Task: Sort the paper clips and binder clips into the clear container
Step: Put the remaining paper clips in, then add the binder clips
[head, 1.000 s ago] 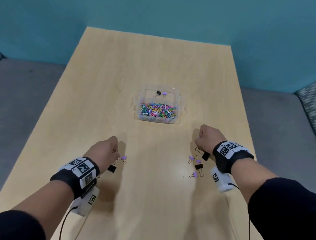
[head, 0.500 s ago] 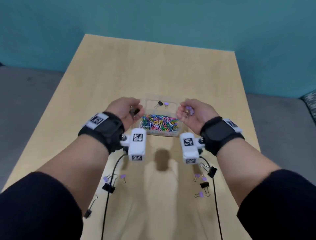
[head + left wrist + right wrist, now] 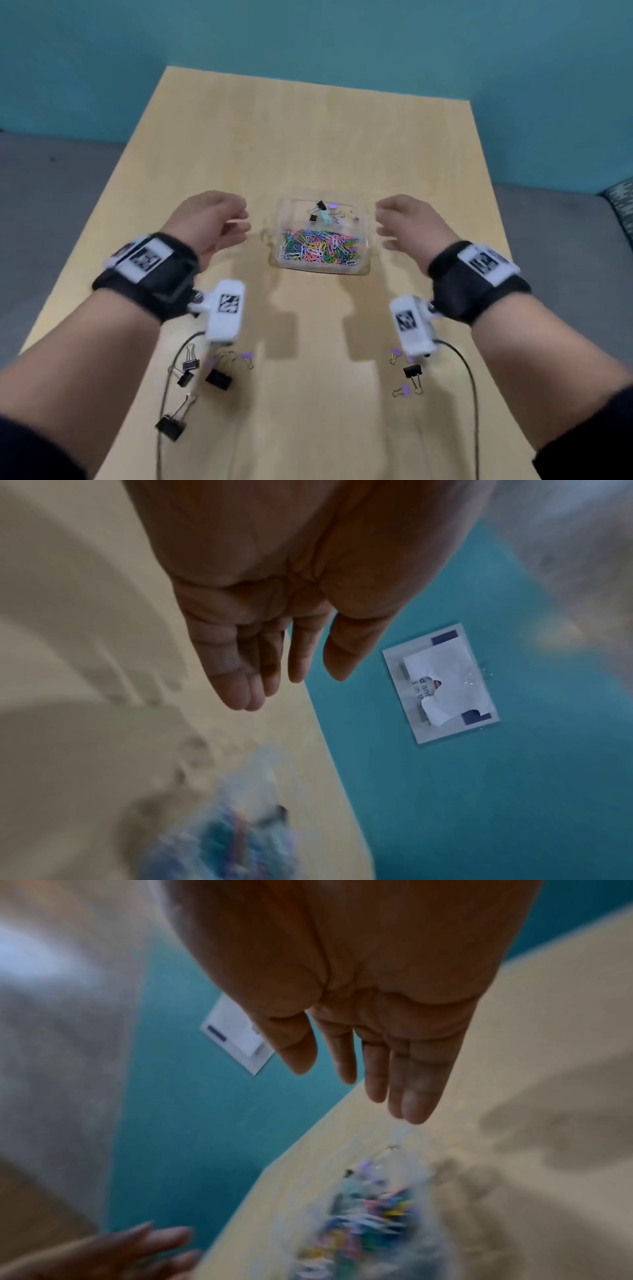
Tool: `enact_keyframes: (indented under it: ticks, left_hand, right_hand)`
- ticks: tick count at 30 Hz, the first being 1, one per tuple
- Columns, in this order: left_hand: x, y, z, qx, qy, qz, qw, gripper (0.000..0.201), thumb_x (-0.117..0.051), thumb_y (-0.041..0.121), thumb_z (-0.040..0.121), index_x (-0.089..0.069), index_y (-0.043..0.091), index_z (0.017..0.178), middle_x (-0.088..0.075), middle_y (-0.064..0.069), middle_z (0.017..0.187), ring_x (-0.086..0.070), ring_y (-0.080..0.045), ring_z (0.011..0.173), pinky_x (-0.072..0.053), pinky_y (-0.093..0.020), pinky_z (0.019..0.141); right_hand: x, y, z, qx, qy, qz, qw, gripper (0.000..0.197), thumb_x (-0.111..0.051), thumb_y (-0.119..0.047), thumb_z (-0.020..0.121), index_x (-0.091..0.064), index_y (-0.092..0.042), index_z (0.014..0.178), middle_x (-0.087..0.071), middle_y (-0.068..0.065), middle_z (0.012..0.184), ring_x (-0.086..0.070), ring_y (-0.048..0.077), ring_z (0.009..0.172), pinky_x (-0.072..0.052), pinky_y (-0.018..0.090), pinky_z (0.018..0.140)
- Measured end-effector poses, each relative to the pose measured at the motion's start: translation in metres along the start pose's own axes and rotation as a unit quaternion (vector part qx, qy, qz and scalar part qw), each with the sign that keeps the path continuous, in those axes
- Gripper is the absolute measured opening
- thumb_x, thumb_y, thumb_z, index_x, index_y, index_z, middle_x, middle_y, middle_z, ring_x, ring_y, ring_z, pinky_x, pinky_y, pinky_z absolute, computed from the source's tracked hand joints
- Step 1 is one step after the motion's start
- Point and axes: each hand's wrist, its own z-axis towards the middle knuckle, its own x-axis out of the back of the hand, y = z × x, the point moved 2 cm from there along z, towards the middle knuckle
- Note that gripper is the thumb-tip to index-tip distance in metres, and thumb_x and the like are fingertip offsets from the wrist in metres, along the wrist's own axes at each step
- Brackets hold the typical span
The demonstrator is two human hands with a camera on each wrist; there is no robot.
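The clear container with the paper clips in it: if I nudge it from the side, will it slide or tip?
The clear container looks low, wide and flat-based, so it should slide rather than tip. It seems thin plastic, probably light on the smooth table. The loose paper clips would likely shift.

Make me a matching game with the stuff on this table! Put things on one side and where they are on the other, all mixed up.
Things:
1. colourful paper clips
2. teal binder clip
3. biggest black binder clip
4. right hand

Places:
A. on the table, near the left arm
B. far part of the clear box
C. near part of the clear box
D. in the air, right of the box

Pairs: 1-C, 2-B, 3-A, 4-D
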Motion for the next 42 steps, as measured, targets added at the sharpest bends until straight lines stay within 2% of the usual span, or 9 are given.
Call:
enact_keyframes:
  ticks: [3, 8, 21, 26, 29, 32, 36, 40, 42]
  left_hand:
    - [0.065, -0.033, -0.032, -0.019, 0.046, 0.207, 0.977, 0.015, -0.059, 0.018, 0.091, -0.060, 0.005, 0.084, -0.065, -0.017, 0.083, -0.061, -0.030, 0.066, -0.056, -0.039, 0.066]
    - [0.109, -0.088, -0.084, 0.086, 0.006, 0.547, 0.833, 0.039, -0.055, 0.054, 0.083, -0.056, 0.015, 0.078, -0.067, -0.006, 0.070, -0.062, -0.024, 0.066, -0.051, -0.034, 0.065]
    - [0.072, -0.128, -0.119, 0.002, 0.040, 0.577, 0.816, 0.016, -0.062, 0.024, 0.079, -0.047, 0.017, 0.078, -0.055, -0.002, 0.077, -0.052, -0.020, 0.067, -0.034, -0.030, 0.053]
    - [0.074, -0.128, -0.123, 0.021, 0.075, 0.529, 0.845, 0.012, -0.059, 0.018, 0.076, -0.052, 0.018, 0.085, -0.060, -0.002, 0.074, -0.058, -0.023, 0.066, -0.043, -0.028, 0.054]
    - [0.099, -0.131, -0.117, 0.066, 0.100, 0.324, 0.938, 0.009, -0.059, 0.021, 0.077, -0.063, 0.017, 0.083, -0.068, -0.009, 0.072, -0.058, -0.021, 0.057, -0.050, -0.031, 0.059]
    - [0.117, -0.137, -0.124, 0.147, 0.106, -0.026, 0.983, 0.009, -0.053, 0.005, 0.086, -0.057, -0.001, 0.090, -0.056, -0.019, 0.074, -0.048, -0.023, 0.057, -0.052, -0.038, 0.062]
    - [0.129, -0.144, -0.143, 0.156, 0.130, -0.123, 0.971, 0.019, -0.035, -0.010, 0.089, -0.047, 0.003, 0.080, -0.044, -0.017, 0.077, -0.050, -0.029, 0.066, -0.052, -0.044, 0.068]
    - [0.135, -0.150, -0.160, 0.080, 0.113, 0.209, 0.968, 0.010, -0.052, 0.017, 0.085, -0.054, 0.010, 0.078, -0.055, -0.017, 0.074, -0.048, -0.025, 0.053, -0.043, -0.030, 0.054]
    - [0.126, -0.156, -0.172, 0.059, 0.060, 0.421, 0.903, 0.031, -0.059, 0.048, 0.083, -0.049, 0.020, 0.090, -0.059, -0.002, 0.078, -0.057, -0.023, 0.066, -0.041, -0.031, 0.058]
  right_hand:
    - [0.033, 0.046, -0.035, 0.052, -0.020, -0.270, 0.961, 0.029, -0.054, -0.018, 0.092, -0.058, -0.015, 0.121, -0.062, 0.002, 0.107, -0.059, 0.019, 0.095, -0.049, 0.037, 0.086]
    - [0.052, 0.121, -0.094, 0.007, -0.103, -0.473, 0.875, 0.045, -0.050, -0.020, 0.086, -0.048, -0.028, 0.131, -0.050, -0.005, 0.117, -0.050, 0.015, 0.099, -0.048, 0.031, 0.081]
    - [0.026, 0.145, -0.117, 0.030, -0.002, -0.488, 0.872, 0.026, -0.050, -0.012, 0.082, -0.054, -0.017, 0.107, -0.047, 0.003, 0.106, -0.048, 0.022, 0.090, -0.049, 0.036, 0.070]
    - [0.033, 0.139, -0.117, -0.128, 0.093, 0.018, 0.987, 0.019, -0.052, -0.003, 0.083, -0.062, -0.006, 0.099, -0.059, 0.009, 0.086, -0.058, 0.020, 0.068, -0.052, 0.030, 0.068]
    - [0.038, 0.140, -0.127, -0.201, 0.078, 0.461, 0.861, 0.016, -0.046, -0.001, 0.088, -0.059, 0.000, 0.098, -0.056, 0.012, 0.091, -0.063, 0.027, 0.085, -0.054, 0.036, 0.086]
    - [0.042, 0.138, -0.135, -0.207, 0.056, 0.527, 0.822, 0.013, -0.048, -0.004, 0.084, -0.059, -0.004, 0.090, -0.060, 0.012, 0.090, -0.062, 0.024, 0.083, -0.053, 0.033, 0.084]
    - [0.039, 0.142, -0.143, -0.243, 0.059, 0.460, 0.852, 0.006, -0.055, -0.008, 0.089, -0.054, -0.008, 0.083, -0.061, 0.009, 0.076, -0.058, 0.019, 0.064, -0.054, 0.026, 0.057]
    - [0.028, 0.149, -0.146, -0.147, 0.058, 0.037, 0.987, 0.020, -0.064, -0.019, 0.085, -0.047, -0.009, 0.080, -0.054, 0.011, 0.071, -0.048, 0.023, 0.056, -0.041, 0.031, 0.053]
    - [0.020, 0.149, -0.150, -0.094, 0.053, -0.245, 0.964, 0.030, -0.067, -0.036, 0.078, -0.049, -0.012, 0.081, -0.061, 0.005, 0.073, -0.056, 0.024, 0.063, -0.040, 0.031, 0.054]
